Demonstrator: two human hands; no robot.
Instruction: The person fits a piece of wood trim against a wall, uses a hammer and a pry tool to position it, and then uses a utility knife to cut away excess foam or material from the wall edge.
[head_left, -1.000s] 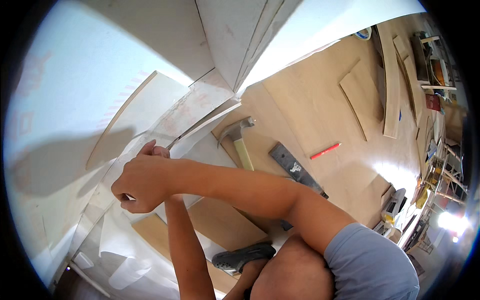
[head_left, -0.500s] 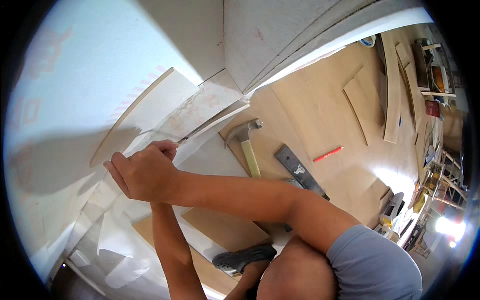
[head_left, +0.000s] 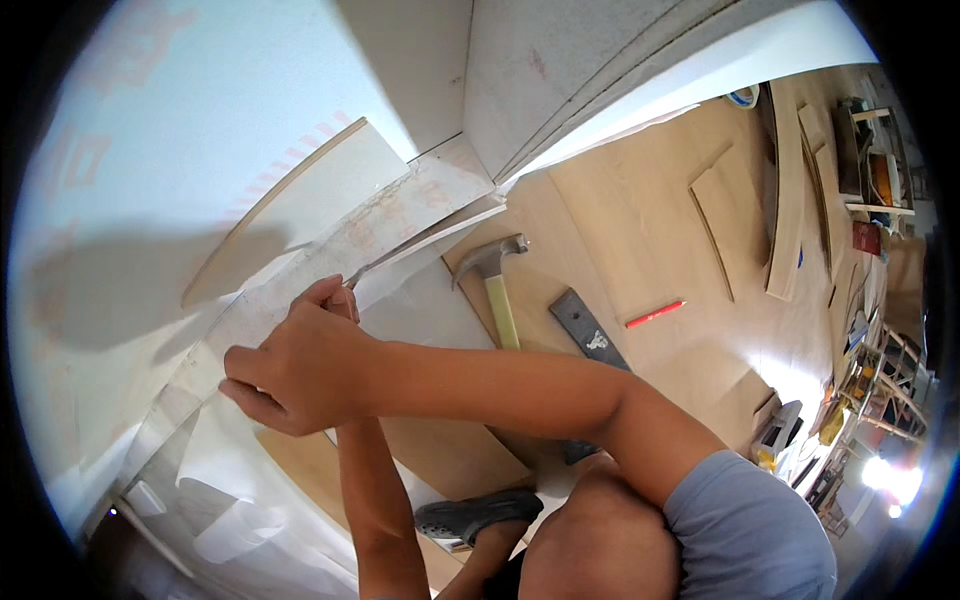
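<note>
My right hand (head_left: 305, 368) reaches across from the right, its back toward me and its fingers curled. It overlaps my left hand (head_left: 344, 304), which is mostly hidden behind it. From the closed fingers at their upper side sticks out a thin grey, metal-looking piece (head_left: 357, 275); which hand grips it I cannot tell. Its end meets a narrow white strip (head_left: 440, 232) running along the foot of the wall. Beside the hands, a short pale board (head_left: 300, 215) leans against the wall. A claw hammer (head_left: 500, 300) with a pale yellow handle lies right of the hands.
A dark flat bar (head_left: 590, 332) and a red pencil (head_left: 655, 314) lie on the wood-plank floor (head_left: 610, 220). Several loose planks (head_left: 785, 200) are at the far right. A lit lamp (head_left: 890, 480) glares there. White sheeting (head_left: 240, 530) spreads at the lower left, near my dark shoe (head_left: 478, 515).
The view has shifted slightly. My hands have moved down and a little right, away from the leaning board's lower end. The fingers of my right hand are more curled.
</note>
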